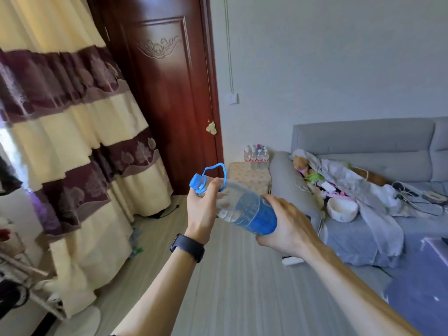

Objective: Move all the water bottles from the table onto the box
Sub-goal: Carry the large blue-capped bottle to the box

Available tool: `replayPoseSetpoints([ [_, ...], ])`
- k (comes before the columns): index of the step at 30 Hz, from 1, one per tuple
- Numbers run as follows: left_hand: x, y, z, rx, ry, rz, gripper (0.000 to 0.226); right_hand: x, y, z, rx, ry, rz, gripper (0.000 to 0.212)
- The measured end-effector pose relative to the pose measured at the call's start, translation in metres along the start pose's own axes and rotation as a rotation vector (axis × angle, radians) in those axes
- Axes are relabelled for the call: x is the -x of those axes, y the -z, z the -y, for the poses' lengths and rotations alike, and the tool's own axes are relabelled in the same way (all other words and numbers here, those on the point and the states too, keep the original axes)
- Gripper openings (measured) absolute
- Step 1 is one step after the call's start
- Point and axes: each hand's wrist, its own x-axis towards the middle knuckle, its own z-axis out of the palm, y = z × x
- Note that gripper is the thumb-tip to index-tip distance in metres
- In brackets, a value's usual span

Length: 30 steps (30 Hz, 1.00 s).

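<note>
tilted water bottle [244,207] in both hands

A small box [249,177] with a flowery cover stands on the floor [242,275] beside the sofa [363,229]. A bunch of water bottles [257,155] stands on top of it. The sofa holds clothes [378,214] and a white bowl [341,209].

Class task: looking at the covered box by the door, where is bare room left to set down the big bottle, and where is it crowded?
The box has bare top in front of the small bottles, towards the camera. Its back edge by the wall is crowded with them. The big bottle is held by the left hand and the right hand.
</note>
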Motion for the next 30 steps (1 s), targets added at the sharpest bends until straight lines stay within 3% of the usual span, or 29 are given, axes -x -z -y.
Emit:
replayPoseSetpoints([
  [3, -0.064, -0.016, 0.018, 0.0, -0.023, -0.039, 0.005, -0.069, -0.015, -0.022, -0.004, 0.03, 0.028, 0.088],
  [10, -0.242, -0.044, 0.067, 0.003, -0.031, -0.061, 0.007, -0.244, -0.061, -0.065, -0.014, 0.04, 0.069, 0.086],
  [17, -0.424, -0.102, 0.104, -0.024, 0.069, -0.006, 0.015, -0.413, -0.09, -0.122, -0.04, -0.03, 0.056, 0.092],
  [23, -0.567, -0.175, 0.164, -0.137, 0.127, 0.043, 0.035, -0.539, -0.121, -0.207, -0.071, -0.107, 0.067, 0.092],
  [30, -0.709, -0.268, 0.233, -0.216, 0.119, 0.012, 0.019, -0.689, -0.163, -0.316, -0.153, -0.135, 0.101, 0.09],
])
